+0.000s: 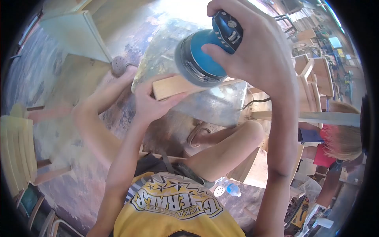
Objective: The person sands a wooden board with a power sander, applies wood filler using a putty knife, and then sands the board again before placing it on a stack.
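Free passage, upper centre: bare board, open from its left edge to the sander. Free passage, left: floor between pale panel and bent left leg. Obstruction, centre: wood piece, reaching from left hand to the sander. Obstructions, right of centre: dark cord, bent right knee, pale bar. Obstruction, lower right of centre: plastic bottle, near right forearm.

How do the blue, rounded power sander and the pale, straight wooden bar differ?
The blue, rounded power sander has a bulky body; the pale, straight wooden bar is slim and flat. The sander is in the right hand; the bar is in the left hand. The sander carries markings; the bar looks plain. Shared: each is gripped by one hand.
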Tool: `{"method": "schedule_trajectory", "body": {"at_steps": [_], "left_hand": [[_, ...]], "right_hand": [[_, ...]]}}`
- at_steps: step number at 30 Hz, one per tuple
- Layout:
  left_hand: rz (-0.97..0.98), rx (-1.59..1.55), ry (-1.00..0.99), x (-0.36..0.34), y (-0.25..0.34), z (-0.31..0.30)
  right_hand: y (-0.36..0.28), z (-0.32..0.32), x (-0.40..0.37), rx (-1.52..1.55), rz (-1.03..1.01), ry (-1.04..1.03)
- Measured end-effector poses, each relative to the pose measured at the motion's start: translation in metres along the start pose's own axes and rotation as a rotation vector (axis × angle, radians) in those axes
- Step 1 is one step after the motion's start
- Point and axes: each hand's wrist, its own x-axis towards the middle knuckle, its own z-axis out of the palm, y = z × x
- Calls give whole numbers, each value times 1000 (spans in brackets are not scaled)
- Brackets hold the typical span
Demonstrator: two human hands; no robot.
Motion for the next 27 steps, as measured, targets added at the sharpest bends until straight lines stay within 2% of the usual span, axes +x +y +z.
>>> {"method": "schedule_trajectory", "body": {"at_steps": [2,6,9,11,15,17,20,24,27], "left_hand": [[-6,-2,-19,1,2,0],[96,-41,-70,7,-3,-5],[72,-81,-105,6,-5,-7],[97,-53,-73,7,-7,-8],[-6,-104,-64,7,-5,-9],[187,33,-85,10,-4,-10],[195,2,-81,10,-8,-12],[259,5,-140,13,-8,-16],[184,-17,-107,6,-10,-14]], "right_hand": [[31,7,-1,18,-18,30],[50,2,-12,7,-1,68],[69,3,-13,-72,42,54],[82,2,-15,-9,89,24],[89,-1,-18,-33,51,72],[89,0,-21,-109,104,91],[114,1,-16,-65,171,65],[109,-4,-25,-124,136,131],[133,-2,-28,-159,99,125]]}}
